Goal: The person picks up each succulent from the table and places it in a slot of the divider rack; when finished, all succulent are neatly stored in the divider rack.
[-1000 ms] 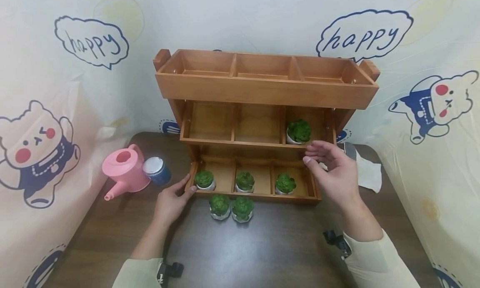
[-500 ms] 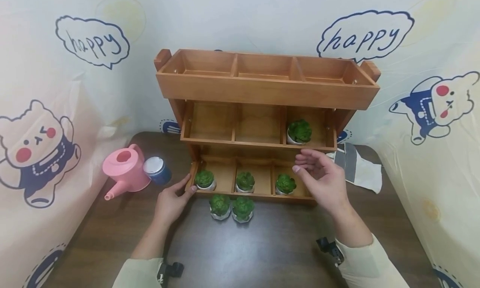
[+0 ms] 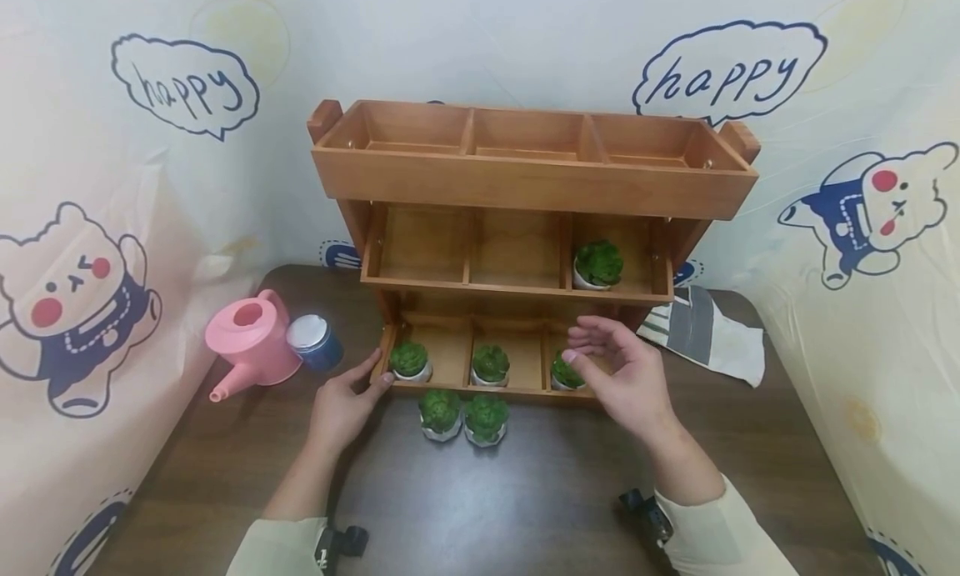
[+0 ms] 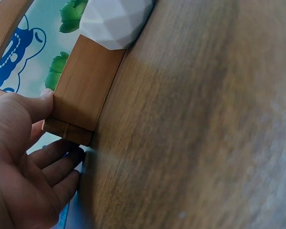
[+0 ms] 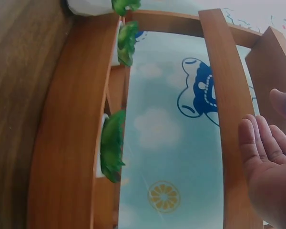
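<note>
A three-tier wooden plant stand (image 3: 525, 182) with divided trays faces me. My left hand (image 3: 341, 411) grips the front left corner of its lowest tray, thumb at the rim in the left wrist view. My right hand (image 3: 632, 384) is held up before the lowest tray's right end, fingers loosely bent with nothing in them. It partly covers a potted succulent (image 3: 564, 372) in the right compartment. Another succulent (image 3: 408, 359) sits in the left compartment and one more succulent (image 3: 491, 364) in the middle. The middle tier's right compartment holds a succulent (image 3: 598, 264).
Two succulents (image 3: 485, 418) in white faceted pots stand on the table before the stand. At left are a pink watering can (image 3: 255, 338) and a blue tin with a white top (image 3: 315, 343). A grey-and-white glove (image 3: 712, 334) lies to the right. Printed cloth walls surround the table.
My right hand has moved left and down from beside the middle tier's right end to the front of the lowest tray. My left hand and the plants have stayed put.
</note>
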`<action>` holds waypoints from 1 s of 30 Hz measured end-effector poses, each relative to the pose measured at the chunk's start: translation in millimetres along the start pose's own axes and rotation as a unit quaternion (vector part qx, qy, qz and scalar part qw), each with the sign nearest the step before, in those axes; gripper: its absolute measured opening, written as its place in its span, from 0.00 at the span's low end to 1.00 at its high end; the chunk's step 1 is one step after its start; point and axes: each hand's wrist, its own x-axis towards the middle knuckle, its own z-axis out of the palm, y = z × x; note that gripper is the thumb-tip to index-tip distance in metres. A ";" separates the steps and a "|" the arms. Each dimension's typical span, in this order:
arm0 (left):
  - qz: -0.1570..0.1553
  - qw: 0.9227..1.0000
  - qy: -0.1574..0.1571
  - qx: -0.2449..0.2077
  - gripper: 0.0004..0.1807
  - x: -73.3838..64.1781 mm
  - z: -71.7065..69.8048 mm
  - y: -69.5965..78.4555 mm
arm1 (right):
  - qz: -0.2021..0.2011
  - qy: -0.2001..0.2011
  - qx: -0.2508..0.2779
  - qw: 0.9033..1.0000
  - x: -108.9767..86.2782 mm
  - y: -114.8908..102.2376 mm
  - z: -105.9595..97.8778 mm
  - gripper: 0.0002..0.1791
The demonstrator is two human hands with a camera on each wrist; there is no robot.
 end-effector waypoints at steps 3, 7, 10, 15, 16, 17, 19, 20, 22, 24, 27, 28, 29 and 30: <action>-0.001 1.000 0.000 -0.003 0.37 0.0 -0.6 1.3 | 0.004 -0.011 0.001 1.000 -1.8 0.9 4.0 0.23; -0.003 1.000 -0.002 -0.004 0.37 -0.5 -0.6 2.3 | 0.018 -0.026 0.001 0.999 -4.6 1.8 9.3 0.24; -0.003 1.000 -0.003 -0.003 0.37 -0.7 0.3 2.5 | 0.025 -0.034 0.010 0.999 -6.9 3.1 12.6 0.23; -0.007 1.000 -0.002 -0.007 0.36 -0.7 0.0 3.0 | 0.024 -0.044 0.018 0.999 -9.5 4.9 17.8 0.23; -0.006 1.000 -0.003 -0.007 0.37 -0.9 -0.4 3.1 | 0.024 -0.046 0.016 0.999 -10.2 5.1 18.9 0.23; -0.007 1.000 -0.004 -0.008 0.37 -1.0 -0.7 3.2 | 0.025 -0.049 0.015 0.998 -10.9 5.4 19.9 0.23; -0.009 1.000 -0.007 -0.007 0.37 -1.2 -1.3 3.6 | 0.029 -0.055 0.012 0.998 -12.6 6.2 21.9 0.24; -0.010 1.000 -0.008 -0.007 0.37 -1.2 -1.4 3.7 | 0.030 -0.057 0.010 0.998 -13.4 6.6 22.9 0.24; -0.010 1.000 -0.009 -0.005 0.37 -1.2 -1.5 3.8 | 0.032 -0.064 0.008 0.997 -15.3 8.2 24.9 0.23; -0.009 1.000 -0.008 -0.005 0.37 -1.0 -1.4 3.7 | 0.034 -0.070 0.001 0.997 -17.5 10.2 27.1 0.23; -0.004 1.000 -0.006 -0.003 0.37 -0.9 -1.4 3.4 | 0.035 -0.089 -0.013 0.995 -21.3 14.2 30.3 0.23; -0.003 1.000 -0.006 -0.002 0.37 -0.8 -1.5 3.3 | 0.037 -0.098 -0.023 0.994 -22.5 15.2 31.1 0.23; -0.003 1.000 -0.006 -0.002 0.37 -0.5 -1.5 3.2 | 0.040 -0.109 -0.031 0.993 -23.9 16.0 32.0 0.23; -0.003 1.000 -0.006 -0.002 0.37 -0.4 -1.5 3.0 | 0.045 -0.123 -0.036 0.991 -25.1 17.3 33.0 0.24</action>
